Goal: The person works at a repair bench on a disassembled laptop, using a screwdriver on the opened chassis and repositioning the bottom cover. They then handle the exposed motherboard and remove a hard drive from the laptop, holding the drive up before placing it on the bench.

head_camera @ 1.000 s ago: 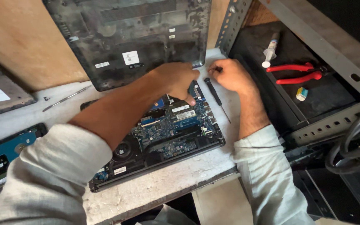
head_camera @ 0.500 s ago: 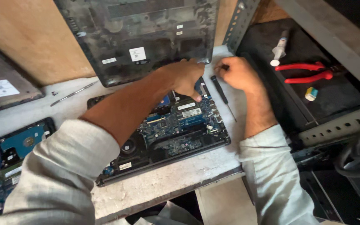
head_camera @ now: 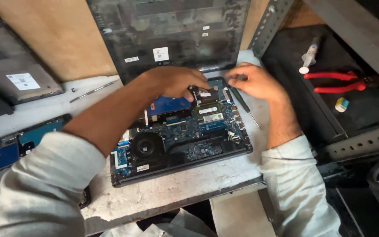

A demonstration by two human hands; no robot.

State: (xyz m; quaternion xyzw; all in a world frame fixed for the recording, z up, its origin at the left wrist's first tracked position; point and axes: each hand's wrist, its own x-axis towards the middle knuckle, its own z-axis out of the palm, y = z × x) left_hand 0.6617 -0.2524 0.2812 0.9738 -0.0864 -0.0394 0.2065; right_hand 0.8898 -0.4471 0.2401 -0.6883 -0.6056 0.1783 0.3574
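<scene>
An opened laptop (head_camera: 185, 145) lies on the bench with its blue circuit board, round fan (head_camera: 147, 146) and memory sticks exposed. My left hand (head_camera: 176, 82) rests on the far part of the board, fingers curled down onto a dark component near the top edge. My right hand (head_camera: 255, 81) sits at the laptop's far right corner, fingertips pinched together at the edge; what they hold is hidden. A thin screwdriver (head_camera: 246, 106) lies on the bench just under that hand. The removed bottom cover (head_camera: 172, 35) leans upright against the wall behind.
Red-handled pliers (head_camera: 336, 81), a white syringe (head_camera: 309, 56) and a small block sit in a black tray on the right. Other laptop parts lie at the left (head_camera: 18, 140). A metal strip (head_camera: 94, 91) rests on the bench. Slotted metal framing (head_camera: 266, 26) borders the right.
The view has shifted, so the laptop sits lower and more central. Both hands stay at the far edge of the board; the left hand's fingers have moved slightly right.
</scene>
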